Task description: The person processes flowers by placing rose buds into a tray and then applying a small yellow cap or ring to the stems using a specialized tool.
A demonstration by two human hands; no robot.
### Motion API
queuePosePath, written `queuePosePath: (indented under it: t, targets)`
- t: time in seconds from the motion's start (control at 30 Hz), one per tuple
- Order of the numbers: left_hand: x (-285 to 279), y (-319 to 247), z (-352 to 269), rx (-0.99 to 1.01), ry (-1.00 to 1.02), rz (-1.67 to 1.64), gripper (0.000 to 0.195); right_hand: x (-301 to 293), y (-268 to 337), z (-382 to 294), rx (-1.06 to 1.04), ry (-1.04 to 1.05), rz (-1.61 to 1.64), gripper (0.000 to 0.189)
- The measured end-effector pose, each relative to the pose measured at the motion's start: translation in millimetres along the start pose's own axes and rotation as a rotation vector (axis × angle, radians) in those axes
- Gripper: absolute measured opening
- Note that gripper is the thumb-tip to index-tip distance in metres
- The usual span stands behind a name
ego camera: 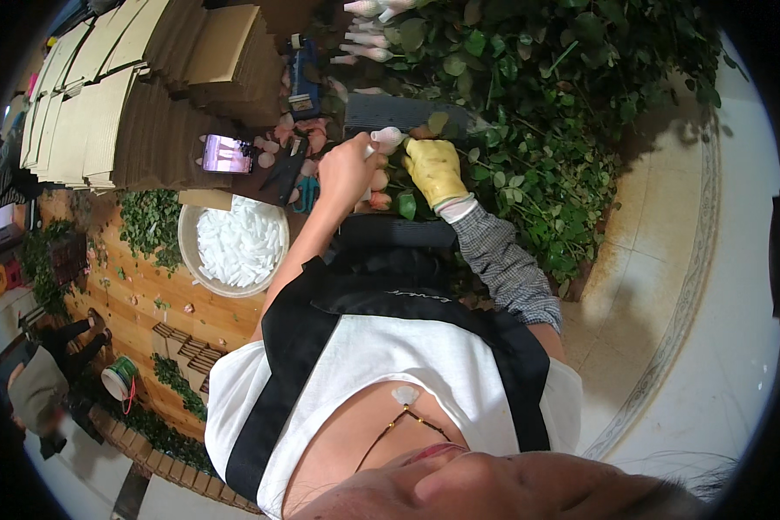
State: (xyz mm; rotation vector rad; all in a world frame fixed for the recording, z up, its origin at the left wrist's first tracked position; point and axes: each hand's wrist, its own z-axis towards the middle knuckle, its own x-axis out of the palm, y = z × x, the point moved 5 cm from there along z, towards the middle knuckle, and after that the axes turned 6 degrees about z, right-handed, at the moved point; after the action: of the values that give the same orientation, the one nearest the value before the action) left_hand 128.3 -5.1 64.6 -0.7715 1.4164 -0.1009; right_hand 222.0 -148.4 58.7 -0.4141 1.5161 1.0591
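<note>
A rosebud in a white net sleeve (387,139) lies sideways between my two hands, over a dark ribbed block (406,114). My bare left hand (349,168) pinches the sleeve's narrow end, fingers partly hidden. On its other side, my right hand (435,170), in a yellow glove, is closed around the stem just below the bud. Peach roses (379,199) lie beneath, between my wrists. Leafy rose stems (546,175) heap up to the right of the glove. More sleeved buds (367,49) lie farther away, heads to the left.
Left of my hand lie teal-handled scissors (307,194), a black tool (287,170), loose petals (286,130) and a lit phone (227,155). A tub of white sleeves (190,250) stands below cardboard stacks (162,140). A blue device (304,84) sits behind. Another person (42,390) is at far left.
</note>
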Motion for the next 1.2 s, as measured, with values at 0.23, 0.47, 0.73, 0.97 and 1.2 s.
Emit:
queuePosePath:
  t: [0.23, 0.47, 0.73, 0.97, 1.2]
  targets:
    - [-91.3, 49.0, -16.6, 0.186, -0.483, -0.324, 0.016, 0.1, -5.7, 3.2, 0.063, 0.041, 0.05, 0.014]
    - [-13.6, -0.7, -7.8, -0.088, -0.006, -0.113, 0.038, 5.1, -11.2, 4.9, 0.134, 0.127, 0.085, 0.018]
    - [-78.5, 93.8, -68.1, -0.328, 0.048, -0.152, 0.036, -4.6, -14.8, -1.0, 0.15, 0.092, 0.13, 0.02]
    - [-67.9, 354.9, -246.6, -0.759, -0.029, -0.037, 0.091, -80.2, 49.2, -26.7, 0.123, 0.028, 0.671, 0.029]
    - [-15.3, 78.3, -64.5, -0.218, 0.284, -0.398, 0.028, 1.9, 22.5, -42.8, 0.276, 0.446, 0.299, 0.034]
